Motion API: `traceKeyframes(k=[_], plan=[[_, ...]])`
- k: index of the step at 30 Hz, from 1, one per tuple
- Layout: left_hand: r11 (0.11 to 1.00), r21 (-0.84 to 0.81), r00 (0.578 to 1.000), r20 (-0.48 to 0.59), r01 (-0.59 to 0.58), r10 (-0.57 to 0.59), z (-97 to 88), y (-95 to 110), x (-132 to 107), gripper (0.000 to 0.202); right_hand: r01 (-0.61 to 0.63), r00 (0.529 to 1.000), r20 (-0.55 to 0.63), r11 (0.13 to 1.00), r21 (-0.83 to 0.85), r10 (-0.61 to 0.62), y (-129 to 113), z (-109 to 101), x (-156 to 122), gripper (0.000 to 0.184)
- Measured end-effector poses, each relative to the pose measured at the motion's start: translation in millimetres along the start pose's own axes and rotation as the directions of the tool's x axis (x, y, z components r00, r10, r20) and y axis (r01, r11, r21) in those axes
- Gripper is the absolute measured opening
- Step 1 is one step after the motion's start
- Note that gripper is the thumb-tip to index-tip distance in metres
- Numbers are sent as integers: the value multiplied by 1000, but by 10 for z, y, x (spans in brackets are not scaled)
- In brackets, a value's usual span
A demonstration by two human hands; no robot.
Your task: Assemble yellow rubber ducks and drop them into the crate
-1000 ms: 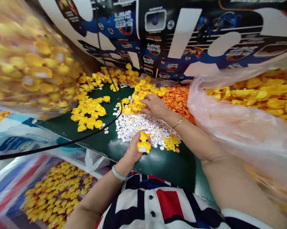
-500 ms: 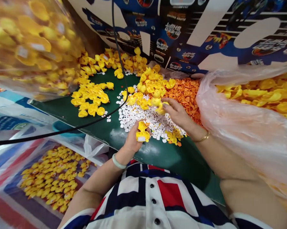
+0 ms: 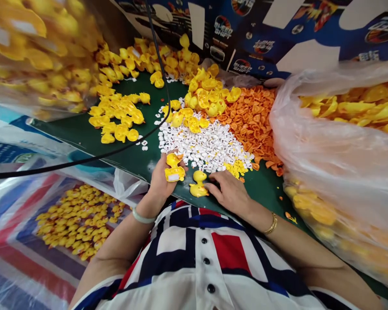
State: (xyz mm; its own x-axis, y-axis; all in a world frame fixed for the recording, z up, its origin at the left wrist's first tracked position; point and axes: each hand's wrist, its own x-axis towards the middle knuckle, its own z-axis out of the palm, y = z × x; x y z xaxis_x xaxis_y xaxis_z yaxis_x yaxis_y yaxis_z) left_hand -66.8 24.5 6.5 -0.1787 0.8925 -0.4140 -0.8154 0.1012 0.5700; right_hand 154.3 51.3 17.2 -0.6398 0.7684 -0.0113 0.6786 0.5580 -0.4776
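So, a yellow toy duck [image 3: 173, 168] with a white patch on its body is sitting in the left hand [image 3: 163, 181], which is closed around it, with the fingers curling up its sides and the thumb out of clear view. Just to the right of that hand, a small yellow duck [image 3: 198, 185] is standing upright on a dark green board [image 3: 261, 183]. The right hand [image 3: 229, 191] is lying open and loosely curved beside it, palm down on the board. Its fingertips [image 3: 211, 184] are reaching the duck's side, though I cannot tell whether they are touching it.

Both hands are working at the near edge of the board, directly below a heap of small white pieces [image 3: 202, 146] marked with dark dots. A scatter of yellow duck parts [image 3: 186, 120] is lying along that heap's far side, and a pile of orange pieces [image 3: 252, 125] is spreading to its right. Further left, a cluster of yellow ducks [image 3: 118, 116] is sitting on the board, and a black cable [image 3: 100, 156] is running across it. A clear plastic bag [image 3: 323, 142] packed with yellow parts is bulging in on the right, while another plastic bag [image 3: 74, 219] holding yellow ducks is lying below the left forearm. A printed blue carton [image 3: 278, 38] is standing behind everything.
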Motion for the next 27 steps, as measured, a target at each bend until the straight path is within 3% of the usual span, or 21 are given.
traceKeyframes(k=[2,5,7,8,10,12,15,20,27], plan=[[1000,21,1000,2,13,-13,-4,6,0,39,173,985,25,983,-57,-172,47,-72,65,44],[997,61,998,22,56,-58,3,25,-10,42,495,862,169,866,-69,-479,133,-55,202,67],[994,77,996,36,77,-80,5,36,-22,45,594,786,252,803,-49,-565,174,-13,291,63],[993,79,996,39,83,-86,4,38,-28,47,606,773,265,795,-37,-577,182,-5,330,59],[994,70,996,30,79,-82,5,28,-34,50,572,805,199,820,-9,-559,160,-36,396,55],[996,50,997,25,72,-73,13,-3,-29,51,507,860,40,861,35,-508,84,-118,453,58],[996,29,996,39,84,-85,47,-79,-9,55,494,867,-117,865,88,-484,-91,-237,537,61],[986,1,984,55,169,-169,115,-185,4,63,575,818,-26,816,61,-575,-289,-236,666,47],[986,-28,986,17,165,-164,112,-251,8,62,569,817,90,822,37,-570,-298,-230,704,38]])
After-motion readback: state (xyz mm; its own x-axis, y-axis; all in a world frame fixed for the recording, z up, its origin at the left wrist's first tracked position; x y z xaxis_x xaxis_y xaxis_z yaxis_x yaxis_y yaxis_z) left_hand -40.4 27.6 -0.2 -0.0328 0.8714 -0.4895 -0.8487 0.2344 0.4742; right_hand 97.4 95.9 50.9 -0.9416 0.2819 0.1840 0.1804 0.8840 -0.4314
